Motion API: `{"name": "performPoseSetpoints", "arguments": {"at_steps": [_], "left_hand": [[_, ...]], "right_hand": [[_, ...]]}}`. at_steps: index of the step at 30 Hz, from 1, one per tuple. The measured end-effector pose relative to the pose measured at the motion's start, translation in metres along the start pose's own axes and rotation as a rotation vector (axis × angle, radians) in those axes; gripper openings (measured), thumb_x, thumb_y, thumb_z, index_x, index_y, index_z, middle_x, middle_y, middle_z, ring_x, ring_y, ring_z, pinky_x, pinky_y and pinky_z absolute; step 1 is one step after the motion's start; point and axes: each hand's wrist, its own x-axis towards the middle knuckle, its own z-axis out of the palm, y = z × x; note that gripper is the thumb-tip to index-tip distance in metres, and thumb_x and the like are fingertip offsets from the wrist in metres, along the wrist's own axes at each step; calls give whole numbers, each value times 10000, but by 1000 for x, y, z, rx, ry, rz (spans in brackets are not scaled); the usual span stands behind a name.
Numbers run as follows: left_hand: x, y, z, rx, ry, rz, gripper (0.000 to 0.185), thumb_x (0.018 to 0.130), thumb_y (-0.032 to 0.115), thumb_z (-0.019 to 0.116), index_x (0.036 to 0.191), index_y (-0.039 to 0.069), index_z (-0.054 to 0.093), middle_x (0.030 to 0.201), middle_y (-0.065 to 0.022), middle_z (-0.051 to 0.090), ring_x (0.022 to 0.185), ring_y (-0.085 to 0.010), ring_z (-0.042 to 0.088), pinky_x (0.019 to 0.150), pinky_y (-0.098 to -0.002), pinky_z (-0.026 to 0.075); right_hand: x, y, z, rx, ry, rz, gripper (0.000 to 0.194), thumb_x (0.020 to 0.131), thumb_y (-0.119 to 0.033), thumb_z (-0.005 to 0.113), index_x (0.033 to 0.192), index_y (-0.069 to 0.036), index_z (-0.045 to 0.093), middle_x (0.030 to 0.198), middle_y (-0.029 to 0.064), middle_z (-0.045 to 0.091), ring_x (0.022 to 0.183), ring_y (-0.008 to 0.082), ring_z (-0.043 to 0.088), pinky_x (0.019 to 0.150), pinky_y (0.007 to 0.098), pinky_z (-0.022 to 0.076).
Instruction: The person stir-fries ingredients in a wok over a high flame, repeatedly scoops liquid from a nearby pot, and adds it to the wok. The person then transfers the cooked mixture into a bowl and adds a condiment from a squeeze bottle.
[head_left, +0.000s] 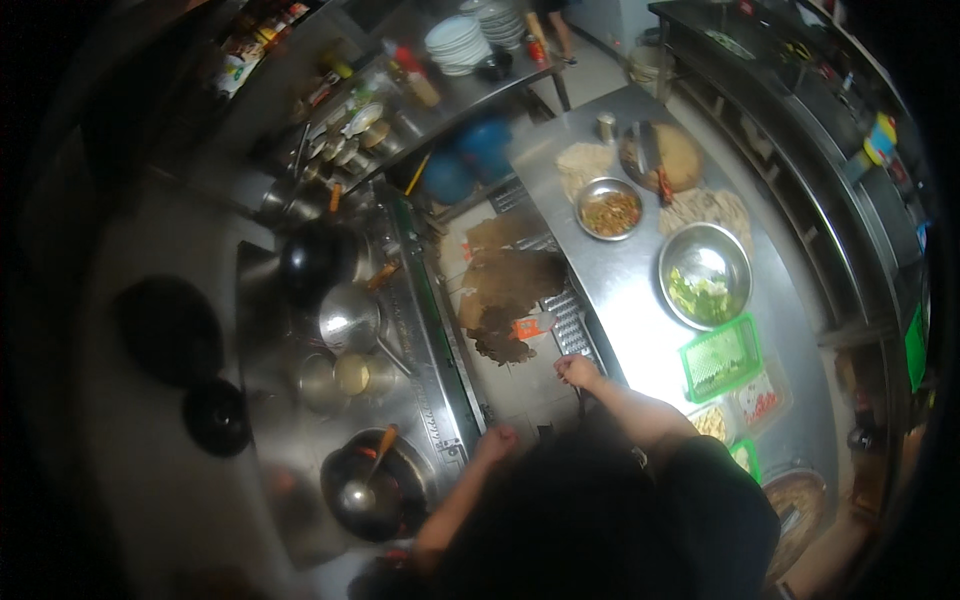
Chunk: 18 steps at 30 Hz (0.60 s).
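My left hand (496, 444), slightly blurred, is curled into a loose fist beside the front edge of the stove (442, 360). A wok (345, 457) with a ladle (358, 495) resting in it sits on that stove, left of my left forearm. My right hand (576, 371) hangs over the floor near the steel worktable (600, 292), its fingers curled and nothing visible in them. To the right of it on the worktable are a steel bowl of green leaves (701, 296), a green plastic basket (721, 358) and a tub of red pieces (759, 397).
Flattened brown cardboard (510, 281) lies on the floor between stove and worktable. Farther along the worktable are a bowl of chopped food (611, 214) and a cleaver (651, 157) on a round chopping board (679, 157). Stacked plates (456, 45) stand on a back counter. A person's leg (561, 34) shows beyond.
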Motion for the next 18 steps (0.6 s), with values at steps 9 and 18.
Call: {"name": "performPoseSetpoints", "arguments": {"at_steps": [9, 18], "left_hand": [[77, 62, -15, 131, 43, -23, 310, 869, 283, 706, 1098, 76, 705, 1013, -108, 740, 950, -239, 705, 856, -365, 546], [169, 94, -44, 357, -16, -73, 328, 852, 336, 687, 1128, 160, 706, 1089, -111, 728, 1048, -283, 686, 916, -399, 526]], "right_hand": [[5, -44, -100, 148, 16, 137, 284, 979, -126, 524, 1213, -26, 649, 920, 100, 720, 650, 158, 680, 561, 305, 568], [-16, -44, -132, 632, 221, 143, 264, 996, -230, 594, 1141, -18, 654, 861, 112, 718, 612, 149, 650, 505, 290, 541]]}}
